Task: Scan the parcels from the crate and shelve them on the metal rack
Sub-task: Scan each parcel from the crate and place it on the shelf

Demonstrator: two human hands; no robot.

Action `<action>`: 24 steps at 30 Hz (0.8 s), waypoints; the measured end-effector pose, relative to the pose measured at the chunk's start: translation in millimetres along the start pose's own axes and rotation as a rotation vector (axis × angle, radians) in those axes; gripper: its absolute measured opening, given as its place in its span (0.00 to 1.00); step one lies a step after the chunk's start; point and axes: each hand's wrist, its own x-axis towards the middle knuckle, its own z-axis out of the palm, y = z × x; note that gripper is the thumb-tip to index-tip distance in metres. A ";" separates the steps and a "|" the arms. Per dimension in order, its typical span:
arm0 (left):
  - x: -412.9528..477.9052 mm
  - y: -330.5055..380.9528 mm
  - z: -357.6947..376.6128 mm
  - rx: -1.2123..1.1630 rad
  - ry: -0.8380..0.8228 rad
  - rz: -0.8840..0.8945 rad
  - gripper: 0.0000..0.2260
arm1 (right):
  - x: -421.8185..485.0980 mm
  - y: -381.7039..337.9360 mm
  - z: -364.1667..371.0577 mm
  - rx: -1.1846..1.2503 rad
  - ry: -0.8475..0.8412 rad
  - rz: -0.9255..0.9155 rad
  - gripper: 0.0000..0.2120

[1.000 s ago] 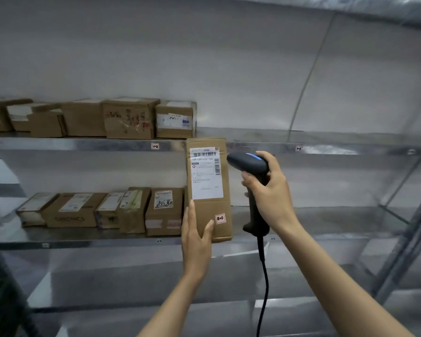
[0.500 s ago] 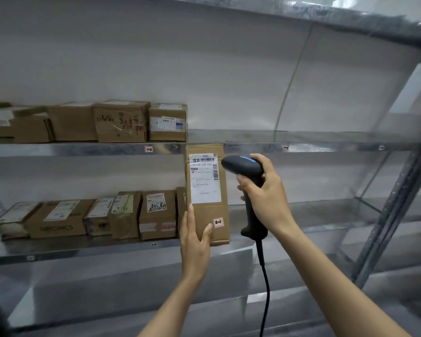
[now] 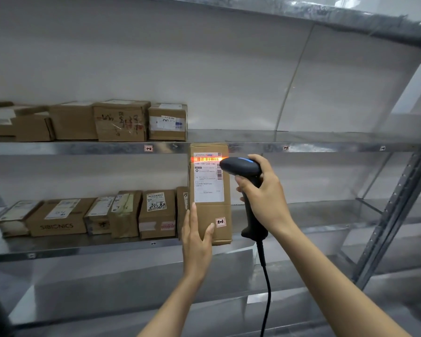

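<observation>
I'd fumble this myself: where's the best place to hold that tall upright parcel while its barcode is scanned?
Take the tall parcel by its lower end, coming from its left edge, as the left hand does. It stands upright, its label fills the upper front, and the scanner lights the barcode at the top, so a low hold probably keeps the print uncovered.

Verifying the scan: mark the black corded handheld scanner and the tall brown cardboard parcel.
black corded handheld scanner [image 3: 240, 166], head view, top of its head.
tall brown cardboard parcel [image 3: 209, 211], head view, bare cardboard below label.
</observation>
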 end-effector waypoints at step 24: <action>19.3 37.6 -2.8 -0.057 0.036 0.123 0.30 | 16.7 23.7 -23.9 0.011 0.112 0.054 0.18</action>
